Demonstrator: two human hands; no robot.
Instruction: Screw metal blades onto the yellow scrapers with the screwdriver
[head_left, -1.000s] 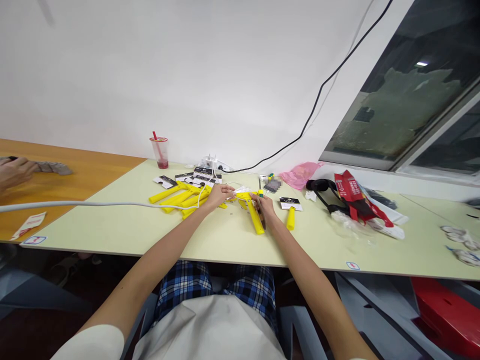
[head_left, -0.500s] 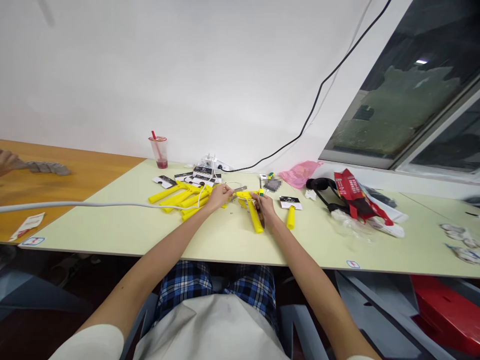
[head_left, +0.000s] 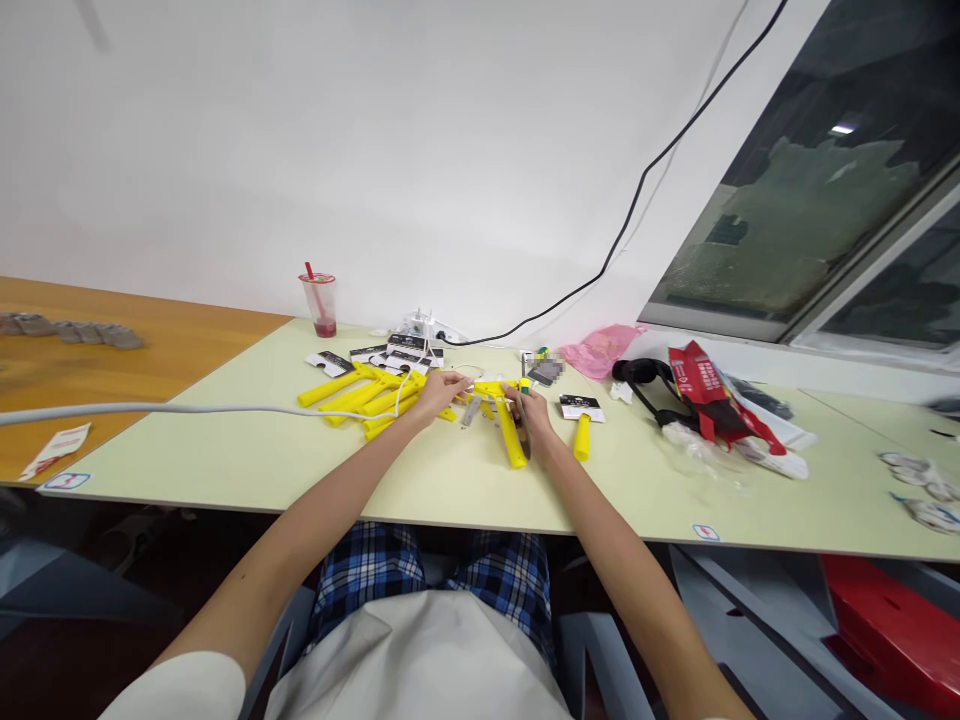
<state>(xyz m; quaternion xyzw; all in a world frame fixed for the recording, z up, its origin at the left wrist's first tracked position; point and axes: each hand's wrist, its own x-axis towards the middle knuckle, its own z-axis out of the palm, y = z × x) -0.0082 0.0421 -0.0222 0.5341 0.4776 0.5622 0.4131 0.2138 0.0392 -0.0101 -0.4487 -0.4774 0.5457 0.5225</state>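
Observation:
My right hand (head_left: 532,412) is closed around a yellow T-shaped hand tool (head_left: 511,436), with its handle slanting toward me. A green-and-yellow tip (head_left: 524,385) and a dark flat edge show by the same hand; I cannot make out what they belong to. My left hand (head_left: 442,392) pinches at the left end of the tool's head, and what lies between its fingertips is too small to name. Just below them is a thin metal strip (head_left: 471,411). Several more yellow tools (head_left: 360,397) lie piled beside my left wrist, with a white cable across them.
Black-and-white cards (head_left: 409,352) lie behind the pile, near a drink cup (head_left: 320,305). Another yellow handle (head_left: 582,438) with a card is right of my right hand. Farther right are a pink bag (head_left: 600,350), headphones (head_left: 641,372) and a red packet (head_left: 697,385). A grey cable (head_left: 225,408) crosses the left side.
The metal strip, earlier angled up at my left fingertips, now sits lower, below them. My left fingers have moved slightly right to the tool's head. Another person's hand has left the far left.

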